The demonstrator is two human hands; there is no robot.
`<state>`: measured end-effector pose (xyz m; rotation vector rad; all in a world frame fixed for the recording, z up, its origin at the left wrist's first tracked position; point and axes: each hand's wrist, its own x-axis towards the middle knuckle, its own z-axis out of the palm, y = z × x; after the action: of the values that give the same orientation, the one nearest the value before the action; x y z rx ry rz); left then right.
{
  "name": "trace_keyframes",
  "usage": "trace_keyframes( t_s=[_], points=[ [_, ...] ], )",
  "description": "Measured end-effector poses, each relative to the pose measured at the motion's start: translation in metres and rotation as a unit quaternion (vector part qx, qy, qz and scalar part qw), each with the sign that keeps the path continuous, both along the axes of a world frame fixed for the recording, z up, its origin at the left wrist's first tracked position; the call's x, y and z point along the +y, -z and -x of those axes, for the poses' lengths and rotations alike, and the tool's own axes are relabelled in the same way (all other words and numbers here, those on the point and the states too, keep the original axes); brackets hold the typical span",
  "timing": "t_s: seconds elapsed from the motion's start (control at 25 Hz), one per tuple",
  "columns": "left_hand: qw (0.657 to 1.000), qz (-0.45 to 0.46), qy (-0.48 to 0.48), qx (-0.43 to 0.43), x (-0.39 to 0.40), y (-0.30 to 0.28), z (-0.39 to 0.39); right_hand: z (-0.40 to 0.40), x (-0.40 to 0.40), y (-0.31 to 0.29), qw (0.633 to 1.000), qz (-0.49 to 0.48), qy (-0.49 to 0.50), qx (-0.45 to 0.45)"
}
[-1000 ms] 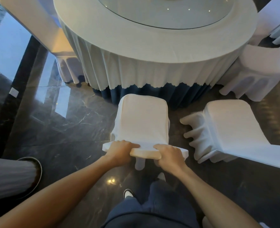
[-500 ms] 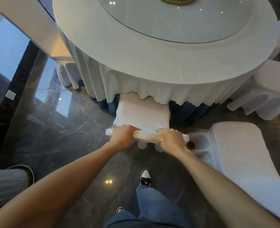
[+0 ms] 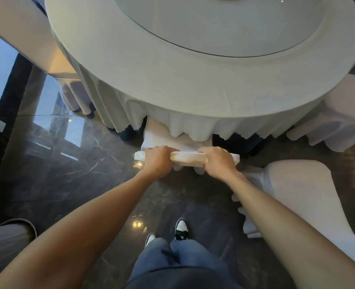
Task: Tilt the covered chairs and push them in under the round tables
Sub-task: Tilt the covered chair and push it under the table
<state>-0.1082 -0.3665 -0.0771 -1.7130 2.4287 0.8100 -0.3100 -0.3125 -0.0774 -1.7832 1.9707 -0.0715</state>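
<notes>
Gripping the covered chair's (image 3: 185, 140) top rail with left hand (image 3: 158, 161) and right hand (image 3: 219, 163); sliding under round table (image 3: 193, 84), nearly seated; neighbouring chair (image 3: 297, 197) remaining out.

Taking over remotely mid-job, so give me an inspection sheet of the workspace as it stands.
Surface: dark polished marble floor, reflecting lights.
Job's things: covered chair tilted, its seat hidden under the tablecloth skirt of the round table; second covered chair to the right, not pushed in.
Clutter: nothing seen.
Grippers: left hand and right hand both grip the chair's top edge.
Cables: nothing seen.
Surroundings: glass turntable on the table; more covered chairs around it; another person's trouser leg lower left.
</notes>
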Motion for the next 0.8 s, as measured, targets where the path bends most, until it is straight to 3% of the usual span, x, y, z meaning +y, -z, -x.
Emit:
trace_keyframes(
  t_s=[0.24, 0.44, 0.64, 0.8],
  points=[
    [0.999, 0.004, 0.033, -0.027, -0.005, 0.002, -0.003, -0.01, 0.006, -0.001, 0.997, 0.039, 0.061, 0.011],
    [0.993, -0.063, 0.089, -0.047, -0.013, -0.007, 0.014, -0.009, 0.03, -0.016, 0.997, 0.024, 0.079, -0.005],
    [0.984, -0.004, 0.172, -0.048, 0.006, -0.023, 0.068, 0.013, 0.074, -0.031, 0.993, -0.002, 0.103, -0.05],
    [0.971, 0.051, 0.228, -0.053, 0.049, -0.035, 0.133, 0.062, 0.133, -0.037, 0.987, -0.025, 0.158, 0.006]
  ],
)
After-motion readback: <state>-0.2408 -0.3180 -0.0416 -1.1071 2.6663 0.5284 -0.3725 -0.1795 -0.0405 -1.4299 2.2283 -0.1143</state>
